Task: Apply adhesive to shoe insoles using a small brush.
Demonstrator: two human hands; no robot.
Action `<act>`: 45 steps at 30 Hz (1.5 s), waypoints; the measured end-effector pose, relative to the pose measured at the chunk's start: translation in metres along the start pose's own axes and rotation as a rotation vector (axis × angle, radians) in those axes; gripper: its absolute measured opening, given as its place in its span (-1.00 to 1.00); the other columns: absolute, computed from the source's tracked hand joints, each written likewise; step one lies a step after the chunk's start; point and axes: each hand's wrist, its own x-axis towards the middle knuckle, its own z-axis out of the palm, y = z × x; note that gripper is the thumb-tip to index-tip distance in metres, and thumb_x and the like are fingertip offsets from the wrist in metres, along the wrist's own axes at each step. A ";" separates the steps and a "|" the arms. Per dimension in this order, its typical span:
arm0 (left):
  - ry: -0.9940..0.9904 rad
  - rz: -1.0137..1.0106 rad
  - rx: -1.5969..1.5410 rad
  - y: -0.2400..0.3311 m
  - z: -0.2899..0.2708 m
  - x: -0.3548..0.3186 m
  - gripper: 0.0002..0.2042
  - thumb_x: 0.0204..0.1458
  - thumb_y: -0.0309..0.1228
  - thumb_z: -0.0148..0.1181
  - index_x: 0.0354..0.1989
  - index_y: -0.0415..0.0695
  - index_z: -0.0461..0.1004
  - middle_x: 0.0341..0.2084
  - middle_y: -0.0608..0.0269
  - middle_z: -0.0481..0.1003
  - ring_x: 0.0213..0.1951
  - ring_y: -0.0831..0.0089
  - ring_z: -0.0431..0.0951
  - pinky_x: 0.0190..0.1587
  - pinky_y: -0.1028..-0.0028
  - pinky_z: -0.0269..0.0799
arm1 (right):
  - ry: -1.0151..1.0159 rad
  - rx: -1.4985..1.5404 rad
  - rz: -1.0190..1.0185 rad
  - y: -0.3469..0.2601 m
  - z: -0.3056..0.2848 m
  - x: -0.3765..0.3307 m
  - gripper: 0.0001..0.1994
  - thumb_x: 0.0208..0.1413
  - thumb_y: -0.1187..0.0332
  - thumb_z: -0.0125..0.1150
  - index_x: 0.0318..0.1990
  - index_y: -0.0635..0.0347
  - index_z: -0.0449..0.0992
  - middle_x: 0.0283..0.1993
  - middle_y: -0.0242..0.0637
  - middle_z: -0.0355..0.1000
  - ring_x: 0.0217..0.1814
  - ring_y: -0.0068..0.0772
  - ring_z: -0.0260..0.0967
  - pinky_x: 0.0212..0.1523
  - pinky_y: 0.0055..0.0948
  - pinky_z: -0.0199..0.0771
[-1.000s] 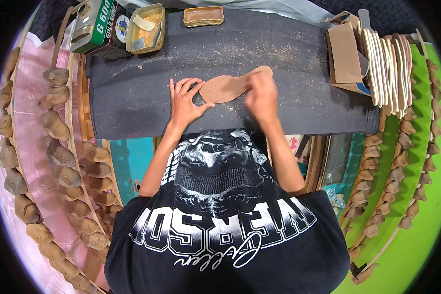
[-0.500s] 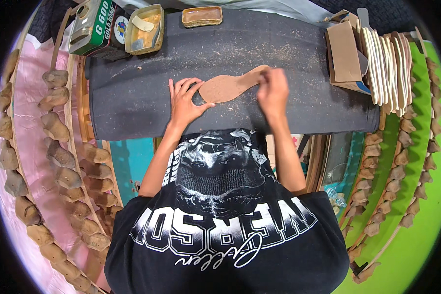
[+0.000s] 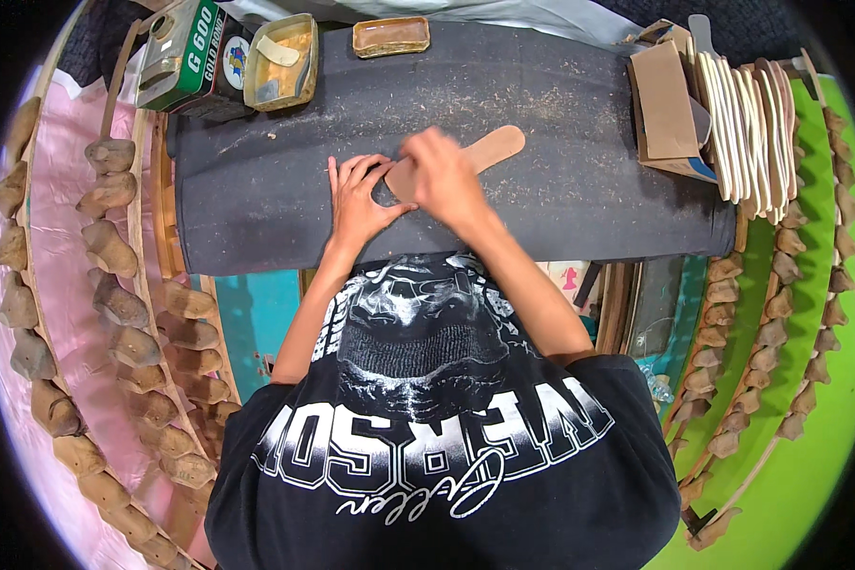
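A brown sole-shaped piece, like an insole (image 3: 500,148), lies flat on the dark cloth of the table, its narrow end pointing up and right. At its wide left end rests my left hand (image 3: 359,195), fingers spread, with thumb and forefinger against the edge. My right hand (image 3: 439,182) is over the wide part, covering much of it. Its fingers are curled and blurred by motion. Whatever they hold, if anything, is hidden.
Scraps dot the table cloth (image 3: 579,209). Along the back stand a green-and-black can (image 3: 192,62), a tray with scraps (image 3: 304,87) and a shallow brown tray (image 3: 390,36). At right, pale soles (image 3: 746,133) stack beside a cardboard box (image 3: 663,104). Racks of wooden shoe lasts (image 3: 114,247) flank both sides.
My right hand has swept left along the insole, from the narrow end to the wide end. The narrow end now shows and looks flatter. My left hand stays in place.
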 end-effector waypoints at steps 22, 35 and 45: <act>-0.026 -0.004 0.026 0.004 -0.009 -0.001 -0.26 -0.35 0.08 0.69 0.07 0.00 0.71 0.15 0.40 0.59 0.31 0.22 0.43 0.58 -0.30 -0.19 | 0.083 0.226 0.546 0.056 -0.048 -0.050 -0.72 0.23 0.43 0.46 0.03 0.24 0.54 -0.11 -0.30 0.59 -0.13 -0.44 0.52 -0.08 -0.34 0.57; -0.017 0.000 -0.020 0.008 -0.007 0.003 -0.25 -0.36 0.03 0.71 0.10 -0.02 0.70 0.16 0.39 0.58 0.32 0.22 0.45 0.60 -0.25 -0.18 | -0.051 0.318 0.216 -0.001 -0.025 -0.051 -0.78 0.09 0.56 0.37 -0.12 0.21 0.52 -0.16 -0.08 0.48 -0.16 0.07 0.55 -0.10 -0.13 0.59; -0.031 -0.019 -0.007 0.007 -0.009 0.000 -0.26 -0.34 0.04 0.70 0.11 0.00 0.69 0.15 0.40 0.58 0.32 0.20 0.42 0.60 -0.27 -0.20 | 0.383 -0.019 0.465 0.084 -0.093 -0.023 -0.75 0.25 0.55 0.34 0.04 0.27 0.48 -0.09 -0.10 0.55 -0.08 -0.28 0.59 -0.07 -0.31 0.61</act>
